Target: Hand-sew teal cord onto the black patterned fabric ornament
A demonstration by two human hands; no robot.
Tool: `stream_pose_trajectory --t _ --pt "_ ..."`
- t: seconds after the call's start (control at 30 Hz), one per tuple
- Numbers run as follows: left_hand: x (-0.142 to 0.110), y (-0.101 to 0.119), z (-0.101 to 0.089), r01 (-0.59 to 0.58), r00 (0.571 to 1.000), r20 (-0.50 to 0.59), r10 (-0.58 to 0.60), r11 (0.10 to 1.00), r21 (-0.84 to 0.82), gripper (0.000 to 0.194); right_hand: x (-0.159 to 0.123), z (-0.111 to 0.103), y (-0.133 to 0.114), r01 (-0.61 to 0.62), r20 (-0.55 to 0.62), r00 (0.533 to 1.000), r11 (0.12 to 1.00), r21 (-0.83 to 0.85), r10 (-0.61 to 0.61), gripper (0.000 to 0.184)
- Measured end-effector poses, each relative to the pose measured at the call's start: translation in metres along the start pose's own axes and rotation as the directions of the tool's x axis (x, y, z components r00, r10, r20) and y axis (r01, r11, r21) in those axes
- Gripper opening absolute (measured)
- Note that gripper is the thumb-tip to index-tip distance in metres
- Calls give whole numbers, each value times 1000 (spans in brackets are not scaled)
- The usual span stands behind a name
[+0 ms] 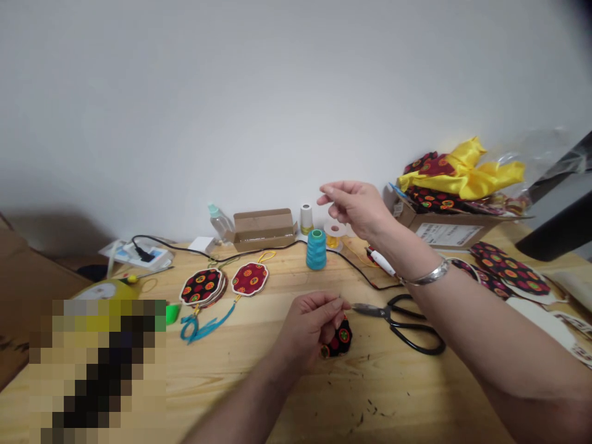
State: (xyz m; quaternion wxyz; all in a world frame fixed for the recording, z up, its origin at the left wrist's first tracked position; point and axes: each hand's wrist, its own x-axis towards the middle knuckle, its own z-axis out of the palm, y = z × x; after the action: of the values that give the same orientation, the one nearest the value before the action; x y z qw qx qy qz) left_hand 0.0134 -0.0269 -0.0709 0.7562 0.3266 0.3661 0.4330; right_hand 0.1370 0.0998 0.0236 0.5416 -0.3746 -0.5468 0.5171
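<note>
My left hand (312, 320) is closed in a pinch on a small black fabric piece (341, 340) with red and orange round motifs, held low over the table. The fingers cover much of it. Raised well above the table, my right hand (354, 206) has its thumb and forefinger pressed together. Whatever they hold, perhaps something very thin, is too small to make out. Black-handled scissors (388, 313) lie just right of my left hand, blades towards it. Behind the hands stands a cone of teal thread (316, 251).
A red fabric ornament (250, 279) and a stack of black ones (202, 286) lie left. Behind are an open cardboard box (263, 229), a white spool (306, 217) and a black cable (250, 250). A carton (432, 228) of fabric stands right, near cut patterned pieces (513, 271).
</note>
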Motion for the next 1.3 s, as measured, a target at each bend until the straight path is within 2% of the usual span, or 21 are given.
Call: stream_pose_trajectory --t 0.13,0.27,0.43,0.5,0.57,0.63,0.67,0.7,0.73,0.8,0.87,0.9,0.97,1.03,1.1,1.2,1.3 --pt "-1 0 0 -4 1000 29 4 1000 27 17 5 10 -29 117 32 993 991 -56 -116 21" --pt "-1 -1 0 -8 998 60 5 999 54 18 1 20 -60 256 85 965 963 -89 -249 24" --pt "-2 -1 -1 35 995 93 -47 991 129 19 -16 30 -88 439 251 883 887 -144 -397 27" --pt "-4 -1 0 51 991 116 -69 987 155 19 -26 32 -89 440 398 853 876 -198 -338 26" --pt "-5 0 1 66 987 130 -90 981 181 19 -35 30 -82 406 601 785 857 -317 -150 26" --pt "-6 1 2 78 986 126 -105 977 200 20 -44 21 -67 417 720 688 763 -494 91 37" --pt "-6 1 2 78 988 119 -104 976 204 20 -49 15 -57 441 715 676 678 -588 181 44" --pt "-6 0 2 74 989 110 -98 976 202 20 -54 7 -47 459 681 694 584 -670 236 50" --pt "-5 0 2 68 991 103 -90 978 197 20 -60 -3 -36 470 634 736 493 -732 239 52" --pt "-3 -1 1 57 994 86 -73 982 181 19 -73 -24 -18 467 530 827 295 -833 186 51" --pt "-1 -3 0 55 996 65 -67 985 162 19 -90 -46 -3 354 373 904 125 -927 208 35" --pt "-1 -3 -1 58 996 55 -67 987 151 19 -100 -57 4 295 303 915 69 -953 265 25" --pt "0 -3 -1 65 997 40 -71 990 125 19 -121 -78 15 188 190 918 41 -981 349 19" --pt "1 -3 0 72 997 33 -76 992 105 20 -142 -95 27 141 170 902 100 -985 398 17" --pt "1 -3 1 72 997 28 -75 992 102 20 -160 -107 38 99 149 905 144 -985 398 20" --pt "1 -1 1 69 997 12 -71 992 110 21 -176 -114 50 68 121 928 159 -985 352 33" --pt "0 3 1 71 997 -15 -70 993 97 22 -180 -110 53 71 109 932 120 -990 346 37"
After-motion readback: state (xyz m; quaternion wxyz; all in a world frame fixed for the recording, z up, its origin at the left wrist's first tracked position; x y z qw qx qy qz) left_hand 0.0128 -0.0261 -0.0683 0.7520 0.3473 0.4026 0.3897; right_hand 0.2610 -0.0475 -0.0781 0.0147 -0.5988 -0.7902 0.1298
